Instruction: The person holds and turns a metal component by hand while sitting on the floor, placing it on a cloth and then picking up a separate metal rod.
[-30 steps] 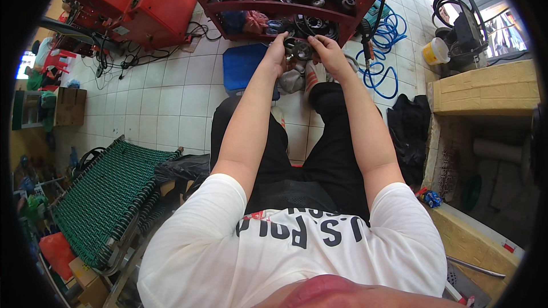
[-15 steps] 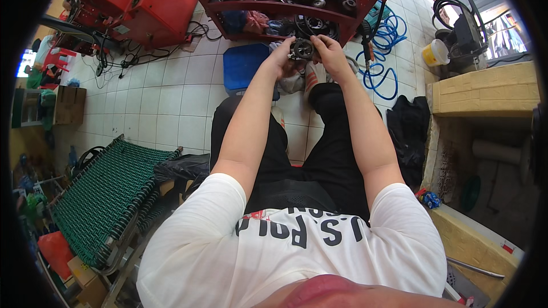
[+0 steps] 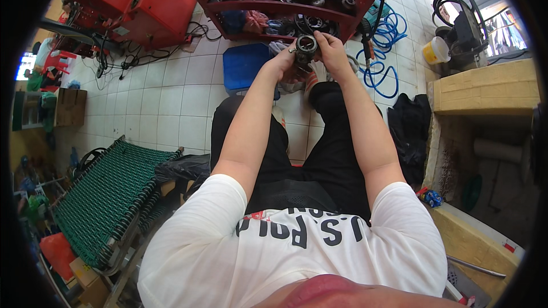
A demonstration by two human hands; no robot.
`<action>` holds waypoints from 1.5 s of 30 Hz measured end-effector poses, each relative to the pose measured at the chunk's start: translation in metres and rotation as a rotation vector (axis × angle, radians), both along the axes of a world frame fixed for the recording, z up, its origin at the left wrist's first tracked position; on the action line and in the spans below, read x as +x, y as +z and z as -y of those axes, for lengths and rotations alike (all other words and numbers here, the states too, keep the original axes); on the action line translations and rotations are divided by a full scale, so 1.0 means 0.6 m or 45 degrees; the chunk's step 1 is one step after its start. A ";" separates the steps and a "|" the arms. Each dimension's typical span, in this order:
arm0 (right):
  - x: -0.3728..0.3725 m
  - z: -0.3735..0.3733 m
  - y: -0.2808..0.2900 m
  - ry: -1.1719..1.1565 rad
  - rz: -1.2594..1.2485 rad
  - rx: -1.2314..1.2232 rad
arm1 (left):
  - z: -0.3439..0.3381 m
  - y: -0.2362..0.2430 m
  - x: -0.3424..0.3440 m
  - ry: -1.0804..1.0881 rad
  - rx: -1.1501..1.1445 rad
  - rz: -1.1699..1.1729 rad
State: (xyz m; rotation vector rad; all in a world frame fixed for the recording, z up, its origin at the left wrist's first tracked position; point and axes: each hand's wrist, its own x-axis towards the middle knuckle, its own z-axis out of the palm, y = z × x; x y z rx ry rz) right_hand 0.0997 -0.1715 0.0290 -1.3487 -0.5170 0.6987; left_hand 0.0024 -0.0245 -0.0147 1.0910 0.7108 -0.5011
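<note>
The left hand (image 3: 281, 64) is gripping a dark round metal part (image 3: 306, 49) between both hands, above the tiled floor (image 3: 162, 100). The right hand (image 3: 334, 56) is lying against its edge, how tightly I cannot tell. Loose hold could be causing a drop.

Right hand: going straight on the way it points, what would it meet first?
Likely the red rack, low down, though depth is unclear; the round metal part sits beside the right hand.
</note>
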 end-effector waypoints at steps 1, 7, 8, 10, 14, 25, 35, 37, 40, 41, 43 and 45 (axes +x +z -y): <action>0.001 -0.002 -0.004 -0.011 0.028 -0.008 | -0.002 -0.006 0.002 0.026 0.003 0.012; 0.017 -0.008 -0.028 -0.151 0.591 -0.259 | -0.030 0.003 0.001 0.373 0.350 0.041; 0.022 -0.001 -0.028 -0.203 0.720 -0.341 | -0.027 0.018 0.000 0.379 0.346 0.072; 0.033 0.008 -0.023 -0.264 0.771 -0.412 | -0.016 0.045 -0.002 0.438 0.375 0.181; 0.038 0.006 -0.018 -0.340 0.780 -0.413 | -0.015 0.059 -0.003 0.359 0.336 0.397; 0.045 -0.006 -0.034 -0.352 0.346 -0.265 | -0.011 0.044 0.007 0.461 0.504 0.736; 0.025 -0.003 -0.013 -0.124 -0.269 0.026 | 0.010 0.039 0.010 0.350 0.586 1.047; 0.022 -0.003 -0.011 -0.092 -0.314 0.047 | 0.013 0.034 0.013 0.409 0.550 1.079; 0.004 0.001 -0.001 -0.089 -0.354 0.021 | 0.019 0.027 0.015 0.507 0.664 1.029; 0.010 -0.005 0.011 -0.095 -0.345 0.023 | 0.016 0.026 0.023 0.484 0.648 1.017; 0.025 -0.007 -0.018 -0.039 -0.312 0.064 | 0.008 0.017 0.025 0.443 0.641 0.998; 0.022 -0.002 -0.013 0.044 -0.333 0.062 | 0.007 0.013 0.019 0.458 0.749 0.963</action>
